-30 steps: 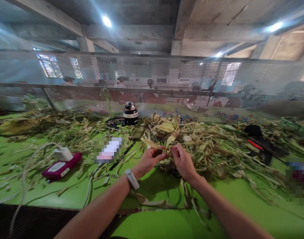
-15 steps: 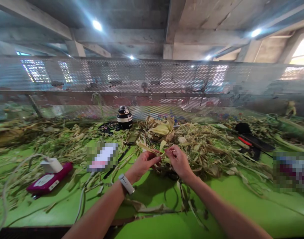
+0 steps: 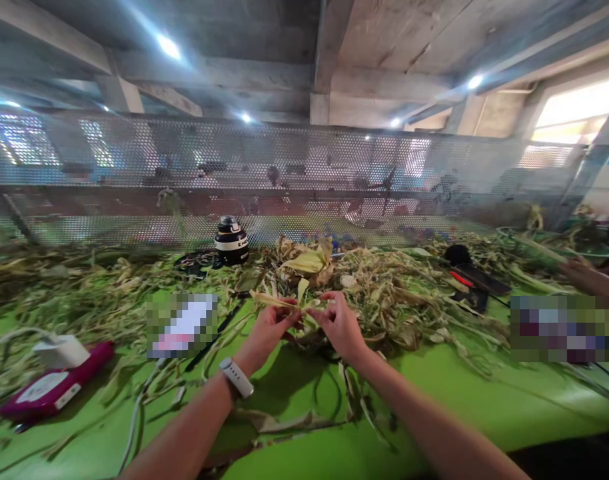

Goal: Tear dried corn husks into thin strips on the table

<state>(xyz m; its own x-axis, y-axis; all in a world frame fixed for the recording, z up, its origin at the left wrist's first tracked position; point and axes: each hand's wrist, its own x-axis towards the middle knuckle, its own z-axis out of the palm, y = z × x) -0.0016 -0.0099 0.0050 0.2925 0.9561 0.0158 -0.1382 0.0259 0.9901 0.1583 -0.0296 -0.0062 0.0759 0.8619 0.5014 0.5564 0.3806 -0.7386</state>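
The person's left hand pinched a few pale leaf strips between thumb and fingers, above the near edge of a heap of dry leaves; one strip pointed up and another reached out to the left. The right hand met them from the other side, its thumb and forefinger narrow and right at the strips; whether those fingers gripped could not be told.

A white watch sat on the left wrist; the heap spread over a green worktop, with a broad yellowish leaf on top, beyond the hands. Left of the hands lay a pixelated phone with a white cable running toward the near edge; farther left, a white plug was fitted in a purple power strip. A black bottle with a pale band stood upright at the back, before a perforated metal screen; to the right lay a dark object with a red part, and at the far right another person's arm reached in.
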